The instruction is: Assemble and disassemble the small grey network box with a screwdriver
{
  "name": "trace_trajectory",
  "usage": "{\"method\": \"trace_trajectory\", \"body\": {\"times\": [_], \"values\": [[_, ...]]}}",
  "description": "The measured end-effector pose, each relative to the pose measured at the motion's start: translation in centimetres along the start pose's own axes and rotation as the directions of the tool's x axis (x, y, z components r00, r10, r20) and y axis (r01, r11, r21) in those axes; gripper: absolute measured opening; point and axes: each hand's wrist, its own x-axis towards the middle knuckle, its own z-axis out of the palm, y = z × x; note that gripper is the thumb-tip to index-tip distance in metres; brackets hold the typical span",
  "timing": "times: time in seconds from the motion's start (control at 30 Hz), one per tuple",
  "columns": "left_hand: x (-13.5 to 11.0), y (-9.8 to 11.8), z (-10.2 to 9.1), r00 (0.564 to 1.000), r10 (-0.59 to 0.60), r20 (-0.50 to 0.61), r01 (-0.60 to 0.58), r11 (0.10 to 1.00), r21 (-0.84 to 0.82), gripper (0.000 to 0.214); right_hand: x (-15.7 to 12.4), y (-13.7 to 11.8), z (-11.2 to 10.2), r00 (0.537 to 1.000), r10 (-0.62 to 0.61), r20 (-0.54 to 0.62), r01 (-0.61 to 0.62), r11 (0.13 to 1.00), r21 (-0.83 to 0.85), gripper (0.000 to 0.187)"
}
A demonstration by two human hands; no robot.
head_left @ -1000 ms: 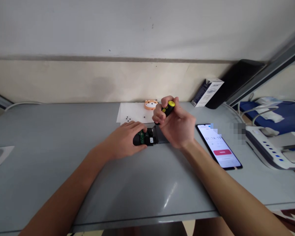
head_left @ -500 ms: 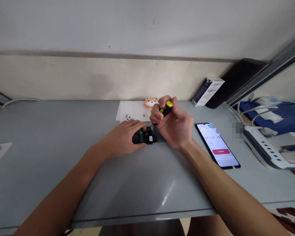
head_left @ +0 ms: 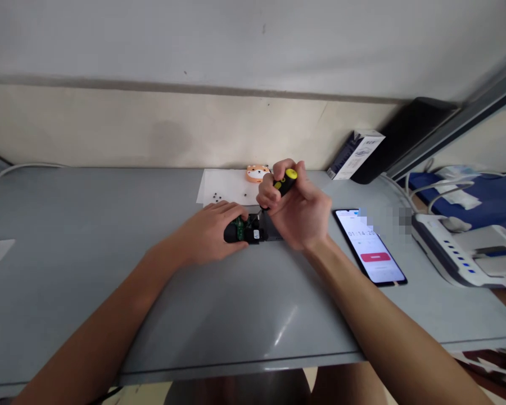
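Note:
My left hand (head_left: 213, 232) is closed around the left end of a small black device (head_left: 253, 233) with an exposed green circuit board (head_left: 240, 229), holding it on the grey desk. In my right hand (head_left: 299, 208) is a black and yellow screwdriver (head_left: 285, 183), gripped by its handle and tilted. Its thin shaft points down and left to the device; whether the tip touches a screw is too small to tell. Part of a dark grey flat piece shows under my right hand. Behind the device, several tiny dark screws (head_left: 217, 197) lie on white paper (head_left: 230, 183).
An orange and white animal-faced case (head_left: 257, 172) sits at the paper's back edge. To the right lie a phone (head_left: 369, 247) with a lit timer and a white power strip (head_left: 459, 253) with plugs. A carton (head_left: 356, 154) leans by a black cylinder (head_left: 405, 140) at the wall.
The view has shifted slightly, so everything sits a little higher and to the left. Both hands keep their hold on the device and the screwdriver.

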Motion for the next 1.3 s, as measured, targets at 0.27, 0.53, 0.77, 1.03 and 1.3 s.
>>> {"method": "trace_trajectory", "body": {"times": [0.27,0.53,0.77,1.03,1.3], "values": [[-0.04,0.08,-0.14,1.000,-0.007,0.006,0.007,1.000,0.006,0.036,0.17,-0.36,0.20,0.994,0.059,-0.086,-0.064,0.996,-0.054,0.045],[-0.10,-0.09,-0.20,1.000,-0.016,0.005,0.017,0.999,-0.047,0.044,0.03,-0.40,0.52,0.996,0.066,-0.067,-0.068,0.997,-0.022,0.045],[-0.04,0.10,-0.15,1.000,-0.008,0.000,0.008,0.998,-0.065,0.050,-0.14,-0.04,0.27,0.999,0.023,-0.023,-0.024,1.000,-0.019,0.043],[0.04,-0.31,0.04,1.000,0.026,-0.005,-0.026,0.999,-0.046,0.047,-0.09,0.04,0.06,0.999,0.018,-0.036,-0.020,0.997,-0.073,0.043],[0.12,-0.33,0.13,0.999,0.047,-0.020,-0.048,0.998,-0.042,0.046,0.04,-0.17,0.31,0.996,0.021,-0.081,-0.031,0.992,-0.124,0.044]]}}
